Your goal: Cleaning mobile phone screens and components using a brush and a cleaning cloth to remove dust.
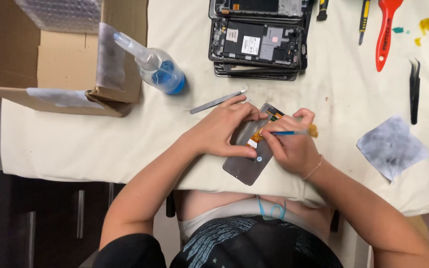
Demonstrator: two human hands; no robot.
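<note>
Bare forearms, thin pinkish band on the wrist of the right hand [294, 149], left hand [222, 133] unadorned, black top with pale blue feather-like print, light blue cord at the waist
</note>
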